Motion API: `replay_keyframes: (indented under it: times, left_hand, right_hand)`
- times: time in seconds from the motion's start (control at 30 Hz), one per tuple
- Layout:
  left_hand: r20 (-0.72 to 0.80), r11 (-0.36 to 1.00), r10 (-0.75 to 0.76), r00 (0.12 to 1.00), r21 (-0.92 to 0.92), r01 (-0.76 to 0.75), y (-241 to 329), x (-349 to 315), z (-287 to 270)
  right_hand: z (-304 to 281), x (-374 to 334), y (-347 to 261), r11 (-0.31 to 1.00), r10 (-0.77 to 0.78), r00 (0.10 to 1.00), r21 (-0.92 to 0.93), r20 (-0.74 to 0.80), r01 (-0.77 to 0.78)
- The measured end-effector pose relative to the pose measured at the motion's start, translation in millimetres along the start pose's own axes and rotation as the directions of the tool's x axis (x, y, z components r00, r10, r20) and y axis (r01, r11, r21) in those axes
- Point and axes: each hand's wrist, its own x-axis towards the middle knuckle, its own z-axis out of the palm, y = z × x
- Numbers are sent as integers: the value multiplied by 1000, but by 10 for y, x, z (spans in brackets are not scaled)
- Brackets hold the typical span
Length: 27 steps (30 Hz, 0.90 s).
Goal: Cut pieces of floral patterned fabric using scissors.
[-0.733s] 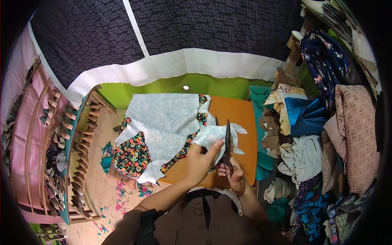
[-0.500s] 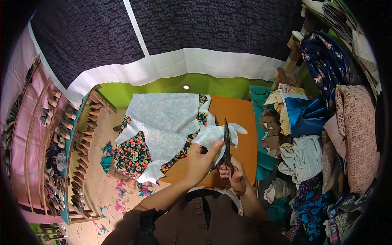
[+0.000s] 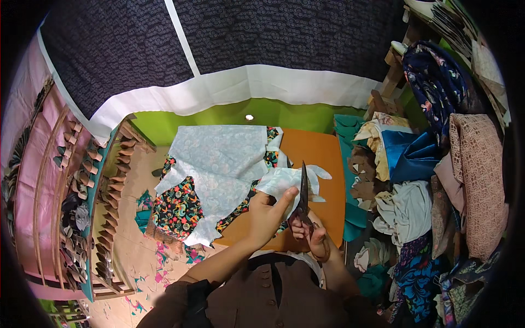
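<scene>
Dark patterned curtain with a white lower band is hanging on the far side, above a green wall. Below it, an orange table is supporting a large floral cloth, which is lying mostly pale side up toward the left. At the near right of the table, the left hand is pinching a pale cloth piece between thumb and fingers. Just to its right, the right hand is curling around the handles of dark scissors, whose blades are pointing away and overlapping the piece in view; whether they are gripping it, I cannot tell. Wooden rack shelves are holding shoe-shaped forms at left; coloured scraps are littering the floor. At right, blue cloth and white cloth are lying heaped.
</scene>
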Motion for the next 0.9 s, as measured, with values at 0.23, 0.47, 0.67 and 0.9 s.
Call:
replay_keyframes:
  times: [0.23, 0.47, 0.67, 0.9]
  left_hand:
    - [-12, 999, -17, 1000, -32, 17, -5, 13, 1]
    - [-28, 998, 52, 998, -20, -52, -27, 32, -7]
    - [43, 999, -21, 999, -25, 22, 49, 54, -58]
    - [140, 994, -100, 985, 60, 92, 53, 71, -135]
  right_hand:
    - [38, 24, -59, 976, 188, 979, 126, -73, -178]
    - [204, -12, -232, 998, 57, 997, 5, -43, -56]
    - [201, -4, -296, 989, 19, 997, -145, -73, -30]
    - [170, 16, -395, 972, 192, 969, -104, -157, -209]
